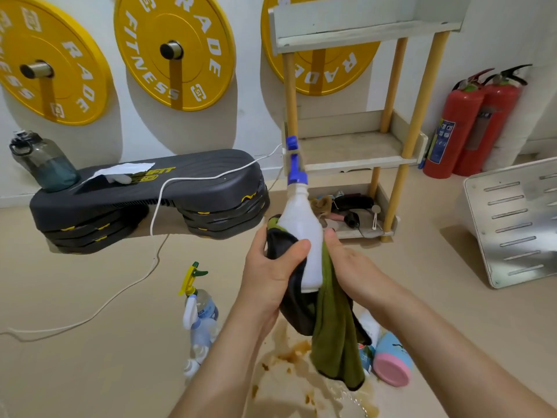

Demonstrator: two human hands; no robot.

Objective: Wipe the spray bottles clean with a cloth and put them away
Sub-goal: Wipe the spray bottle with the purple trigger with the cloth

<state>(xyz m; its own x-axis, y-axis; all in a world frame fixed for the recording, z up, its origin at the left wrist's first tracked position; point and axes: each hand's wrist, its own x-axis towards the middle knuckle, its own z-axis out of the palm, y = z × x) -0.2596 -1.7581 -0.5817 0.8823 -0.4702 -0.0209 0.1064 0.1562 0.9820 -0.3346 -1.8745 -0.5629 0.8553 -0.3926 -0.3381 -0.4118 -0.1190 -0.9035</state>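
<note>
Three yellow plates hang on the wall ahead of me. Below them a black step carries a dark jug and a white cable. Two red extinguishers stand right of the shelf. A brown spill stains the floor.

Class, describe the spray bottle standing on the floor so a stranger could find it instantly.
Start at the black step platform under the yellow weight plates. On the floor in front stands a clear spray bottle. Its yellow-and-green trigger sets it apart from the held white bottle, whose trigger is blue.
</note>
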